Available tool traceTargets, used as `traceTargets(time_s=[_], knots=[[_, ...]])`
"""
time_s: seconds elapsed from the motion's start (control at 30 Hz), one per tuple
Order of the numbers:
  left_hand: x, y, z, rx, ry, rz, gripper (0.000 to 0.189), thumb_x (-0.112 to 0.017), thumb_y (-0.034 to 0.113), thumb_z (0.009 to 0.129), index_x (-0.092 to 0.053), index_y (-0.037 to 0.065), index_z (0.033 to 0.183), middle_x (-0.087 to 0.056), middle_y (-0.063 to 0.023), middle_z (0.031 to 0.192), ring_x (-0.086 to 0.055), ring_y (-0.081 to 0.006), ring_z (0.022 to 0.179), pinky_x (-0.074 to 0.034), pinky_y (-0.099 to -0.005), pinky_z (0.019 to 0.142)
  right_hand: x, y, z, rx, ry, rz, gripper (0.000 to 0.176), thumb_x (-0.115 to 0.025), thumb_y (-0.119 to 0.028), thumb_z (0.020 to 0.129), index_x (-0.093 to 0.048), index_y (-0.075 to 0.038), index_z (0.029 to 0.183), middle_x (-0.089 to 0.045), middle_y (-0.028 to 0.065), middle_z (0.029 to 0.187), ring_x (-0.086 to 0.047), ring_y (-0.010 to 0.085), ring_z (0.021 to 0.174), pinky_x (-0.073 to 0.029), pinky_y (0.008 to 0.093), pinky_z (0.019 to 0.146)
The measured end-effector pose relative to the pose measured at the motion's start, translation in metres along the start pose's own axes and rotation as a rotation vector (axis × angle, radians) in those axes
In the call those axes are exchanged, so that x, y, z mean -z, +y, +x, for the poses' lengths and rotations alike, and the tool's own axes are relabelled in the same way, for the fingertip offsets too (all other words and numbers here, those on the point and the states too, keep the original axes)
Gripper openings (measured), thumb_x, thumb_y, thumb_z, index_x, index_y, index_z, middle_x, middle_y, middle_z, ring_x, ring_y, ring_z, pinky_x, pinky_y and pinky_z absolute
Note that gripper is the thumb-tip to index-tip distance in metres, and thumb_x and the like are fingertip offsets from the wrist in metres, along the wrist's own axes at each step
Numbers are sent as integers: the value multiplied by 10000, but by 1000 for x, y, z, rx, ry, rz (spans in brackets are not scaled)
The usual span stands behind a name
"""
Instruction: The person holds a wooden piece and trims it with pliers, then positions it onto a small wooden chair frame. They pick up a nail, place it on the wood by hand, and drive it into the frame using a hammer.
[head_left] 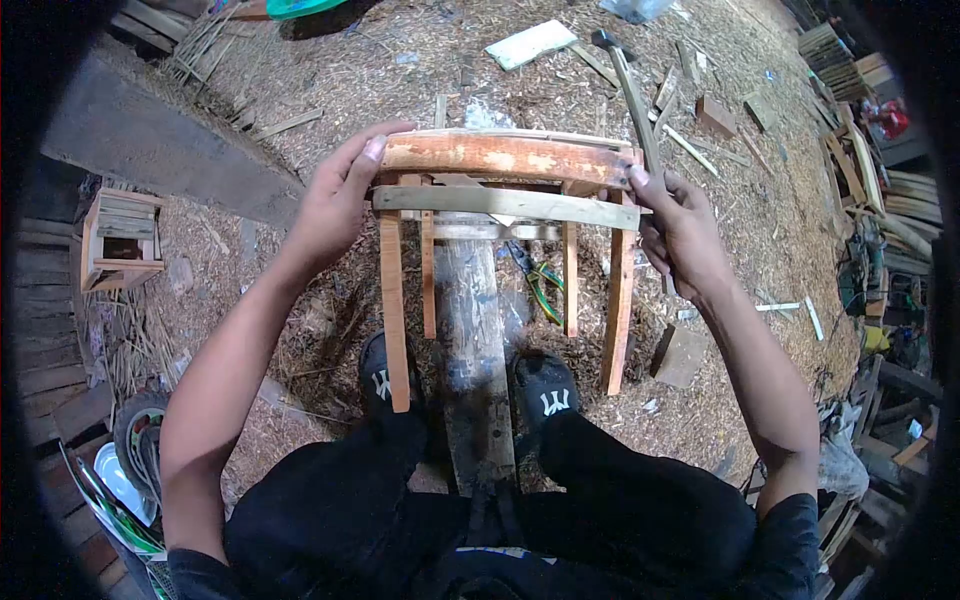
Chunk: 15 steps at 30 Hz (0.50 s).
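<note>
A small wooden stool frame [510, 155] with a curved orange-brown top rail and slim legs is held up before me, over a worn wooden beam [472, 320]. My left hand [345, 190] is closed round its left end, thumb on top of the rail. At the right end, my right hand [685, 225] is closed on a hammer [630, 95], its head pointing away from me, with the thumb against the frame's corner. A pale curved slat [510, 205] crosses the near side of the frame. Below, pliers [540, 285] with green and yellow handles lie beside the beam.
Wood shavings and offcuts cover the ground. A white board [530, 45] and a brown block [715, 115] lie farther off. A small wooden frame [122, 240] stands at left, near a thick slanted timber [170, 140]. Stacked wood pieces [905, 215] line the right side.
</note>
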<state>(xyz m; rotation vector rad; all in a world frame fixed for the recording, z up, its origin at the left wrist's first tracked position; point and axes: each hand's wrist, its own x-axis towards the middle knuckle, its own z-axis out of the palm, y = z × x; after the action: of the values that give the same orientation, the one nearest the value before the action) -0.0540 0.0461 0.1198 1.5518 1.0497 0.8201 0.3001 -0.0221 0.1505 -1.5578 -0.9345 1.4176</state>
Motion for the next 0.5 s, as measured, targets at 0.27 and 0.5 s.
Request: traceTargets(time_s=[0.27,0.5], knots=[[3,-2,-2,-94,56,62,411,-410,330,1109,-559,29,1345,-618,-103,1281,-571,-182,1207,-429,-346,1075,-5,-7,-7,71,-29,-163,330,-673,-305,1004,-673,14,1090,-633,-26,766,-459,2,571,-330,217,470],[1,2,-7,-17,68,79,385,-537,337,1072,-543,61,1340,-619,-95,1266,-561,-170,1212,-428,-337,1063,-11,3,-1,197,18,-117,365,-669,-346,1007,-676,16,1055,-619,-32,726,-436,-1,540,-311,216,455]])
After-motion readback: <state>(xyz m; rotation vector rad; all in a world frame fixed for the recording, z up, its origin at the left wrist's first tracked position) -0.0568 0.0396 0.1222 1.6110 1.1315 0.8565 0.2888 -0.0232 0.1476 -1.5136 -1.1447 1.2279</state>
